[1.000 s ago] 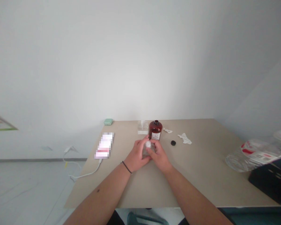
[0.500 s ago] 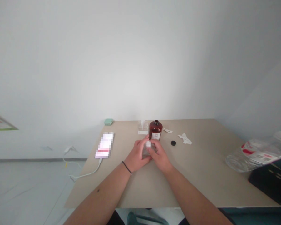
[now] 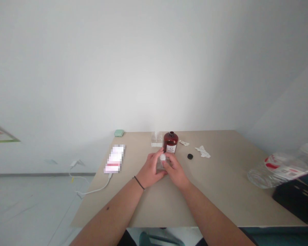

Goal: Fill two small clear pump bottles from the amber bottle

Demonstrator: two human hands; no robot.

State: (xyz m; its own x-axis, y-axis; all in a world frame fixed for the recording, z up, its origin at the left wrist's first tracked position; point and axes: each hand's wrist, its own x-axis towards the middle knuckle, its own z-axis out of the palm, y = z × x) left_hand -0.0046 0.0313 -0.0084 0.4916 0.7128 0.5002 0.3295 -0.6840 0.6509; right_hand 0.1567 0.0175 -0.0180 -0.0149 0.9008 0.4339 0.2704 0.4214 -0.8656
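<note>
Between my hands is a small clear bottle (image 3: 159, 165) with a white cap (image 3: 162, 157), upright at the middle of the table. My left hand (image 3: 152, 170) curves round its left side, the thumb in front. My right hand (image 3: 175, 168) closes on it from the right, with fingers and thumb near the cap. The hands hide much of the bottle. Just behind them stands a brown bottle (image 3: 170, 139) with a white label and an uncapped neck. A black cap (image 3: 190, 156) lies on the table to the right of my right hand.
Crumpled tissues (image 3: 202, 151) lie at the right, and a clear tissue box (image 3: 156, 140) stands behind my hands. A phone (image 3: 114, 159) with a white cable (image 3: 100, 188) is at the left, a green case (image 3: 118, 133) behind it. A large clear plastic bottle (image 3: 279, 169) leans over a black box (image 3: 296, 196).
</note>
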